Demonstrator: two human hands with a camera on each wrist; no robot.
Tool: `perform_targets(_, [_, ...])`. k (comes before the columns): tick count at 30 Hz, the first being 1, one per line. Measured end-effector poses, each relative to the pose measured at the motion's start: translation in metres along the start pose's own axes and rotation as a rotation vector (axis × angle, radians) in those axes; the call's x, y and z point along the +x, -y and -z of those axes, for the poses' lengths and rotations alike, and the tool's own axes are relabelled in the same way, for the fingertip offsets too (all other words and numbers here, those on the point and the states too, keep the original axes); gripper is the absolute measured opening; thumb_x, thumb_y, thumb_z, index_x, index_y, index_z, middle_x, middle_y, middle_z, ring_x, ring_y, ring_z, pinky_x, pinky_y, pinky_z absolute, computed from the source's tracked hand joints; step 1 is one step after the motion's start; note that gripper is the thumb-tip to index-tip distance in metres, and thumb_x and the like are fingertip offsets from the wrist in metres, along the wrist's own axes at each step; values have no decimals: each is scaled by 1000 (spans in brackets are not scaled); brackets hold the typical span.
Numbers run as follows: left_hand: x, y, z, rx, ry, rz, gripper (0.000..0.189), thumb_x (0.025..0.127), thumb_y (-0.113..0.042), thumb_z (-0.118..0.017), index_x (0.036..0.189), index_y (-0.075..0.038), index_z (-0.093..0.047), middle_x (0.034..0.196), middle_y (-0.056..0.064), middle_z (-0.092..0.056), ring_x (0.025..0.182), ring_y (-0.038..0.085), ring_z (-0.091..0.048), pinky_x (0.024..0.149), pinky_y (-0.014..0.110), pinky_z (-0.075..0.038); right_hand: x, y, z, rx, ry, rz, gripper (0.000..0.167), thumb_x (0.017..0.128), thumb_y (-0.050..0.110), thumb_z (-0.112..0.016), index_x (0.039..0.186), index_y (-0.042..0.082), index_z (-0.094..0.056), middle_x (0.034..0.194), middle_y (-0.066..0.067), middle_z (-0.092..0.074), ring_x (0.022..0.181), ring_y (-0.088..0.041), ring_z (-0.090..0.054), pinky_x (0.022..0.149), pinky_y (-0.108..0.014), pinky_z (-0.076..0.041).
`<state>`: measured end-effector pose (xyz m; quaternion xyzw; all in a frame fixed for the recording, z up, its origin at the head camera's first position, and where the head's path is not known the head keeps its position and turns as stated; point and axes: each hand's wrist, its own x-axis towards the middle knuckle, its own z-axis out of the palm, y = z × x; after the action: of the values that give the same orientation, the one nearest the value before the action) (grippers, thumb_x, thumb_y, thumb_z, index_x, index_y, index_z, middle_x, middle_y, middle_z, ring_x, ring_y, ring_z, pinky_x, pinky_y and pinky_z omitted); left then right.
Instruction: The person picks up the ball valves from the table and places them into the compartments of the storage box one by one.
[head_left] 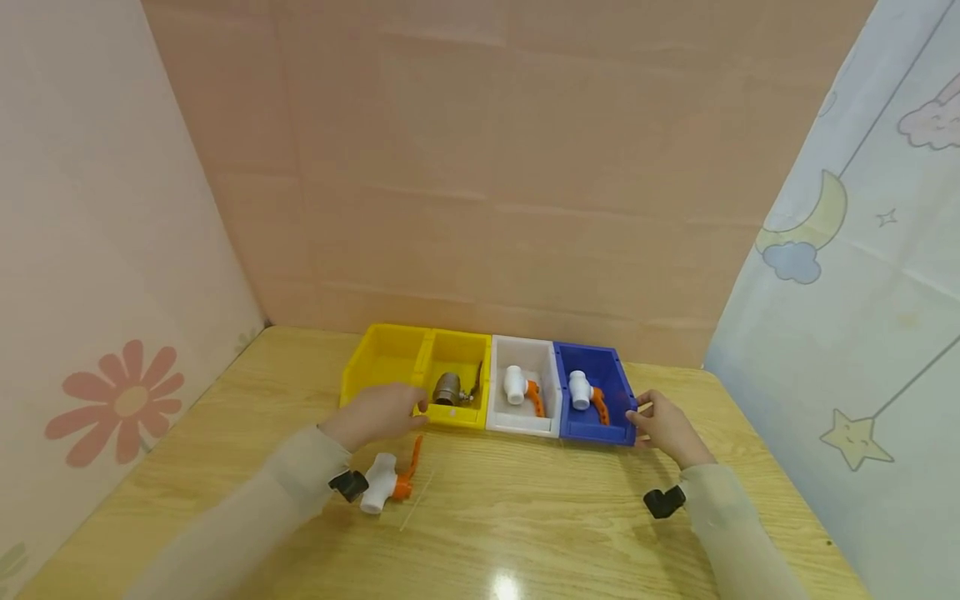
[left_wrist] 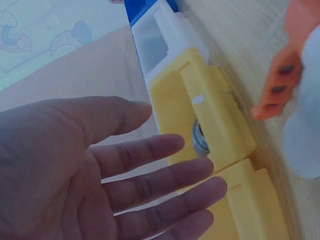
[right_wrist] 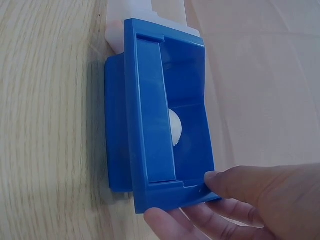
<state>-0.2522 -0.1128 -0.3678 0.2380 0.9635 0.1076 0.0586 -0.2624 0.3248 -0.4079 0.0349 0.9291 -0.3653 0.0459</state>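
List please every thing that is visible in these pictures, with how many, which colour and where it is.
yellow bins: 2, yellow, left end of the row of bins at the back of the table
white bin: 1, white, between yellow and blue
blue bin: 1, blue, right end of the row
metal valve: 1, grey, in the right yellow bin
white valves with orange handles: 3, one in the white bin, one in the blue bin, one on the table by the left wrist
table: 1, light wood
left hand: open, at the front of the yellow bins
right hand: grips the blue bin's right front corner
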Motion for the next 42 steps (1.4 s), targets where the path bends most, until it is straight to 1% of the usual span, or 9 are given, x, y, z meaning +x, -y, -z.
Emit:
perform_targets(4, [-6, 2, -10, -19, 24, 36, 17, 92, -25, -65, 99, -9, -66, 91, 3, -67, 69, 15, -55, 65, 35, -51, 0, -1, 1, -8, -2, -2, 34, 100, 11, -51, 124, -8, -37, 106, -27, -57, 80, -25, -65, 69, -38, -58])
perform_targets(9, [-15, 0, -21, 17, 49, 71, 24, 91, -28, -66, 101, -7, -67, 91, 3, -67, 70, 16, -54, 61, 34, -48, 1, -1, 0, -13, -4, -6, 34, 100, 11, -51, 124, -8, -37, 106, -27, -57, 81, -25, -65, 69, -38, -58])
perform_targets(16, [-26, -6, -27, 43, 71, 89, 19, 90, -28, -67, 87, -9, -61, 71, 1, -56, 57, 15, -51, 49, 29, -42, 0, -1, 0, -12, -5, -15, 35, 100, 11, -51, 125, -9, -36, 112, -31, -55, 83, -26, -65, 69, -38, -58])
perform_targets(24, [-28, -3, -38, 66, 111, 113, 24, 89, -34, -67, 81, -13, -58, 66, 0, -52, 55, 13, -49, 48, 26, -37, 2, -2, -1, -12, -10, -9, 35, 100, 12, -51, 125, -8, -36, 113, -31, -54, 81, -25, -65, 69, -38, -58])
perform_targets(29, [-31, -3, -40, 50, 149, 112, 25, 90, -34, -66, 88, -9, -62, 66, 0, -51, 58, 13, -47, 50, 26, -35, 1, -1, 0, -9, -9, -10, 35, 100, 12, -51, 125, -8, -36, 112, -31, -54, 81, -24, -65, 69, -38, -58])
perform_targets(34, [-33, -7, -43, 107, 131, 99, 28, 89, -36, -67, 86, -9, -61, 66, 0, -50, 58, 13, -45, 51, 28, -36, 0, 0, 1, -12, -9, -7, 34, 100, 11, -50, 124, -8, -36, 112, -31, -54, 79, -23, -65, 69, -38, -58])
perform_targets(36, [-34, -9, -45, 144, 121, 92, 29, 88, -37, -68, 82, -11, -59, 67, 0, -51, 59, 14, -46, 52, 30, -40, 0, 0, 1, -14, -8, -6, 34, 100, 11, -50, 124, -8, -36, 112, -31, -54, 79, -22, -65, 69, -38, -58])
perform_targets(39, [-36, -11, -46, 194, 104, 86, 32, 86, -40, -70, 87, -9, -62, 72, 1, -57, 63, 14, -49, 56, 34, -47, 1, -1, 1, -14, -7, -2, 34, 100, 11, -51, 124, -8, -36, 111, -31, -55, 79, -22, -65, 69, -38, -58])
perform_targets(42, [-39, -14, -45, 208, 89, 91, 33, 84, -41, -71, 86, -8, -62, 71, 2, -56, 63, 15, -49, 58, 36, -49, 2, -1, 0, -12, -8, 0, 34, 100, 11, -50, 124, -8, -36, 111, -31, -55, 79, -23, -65, 69, -38, -58])
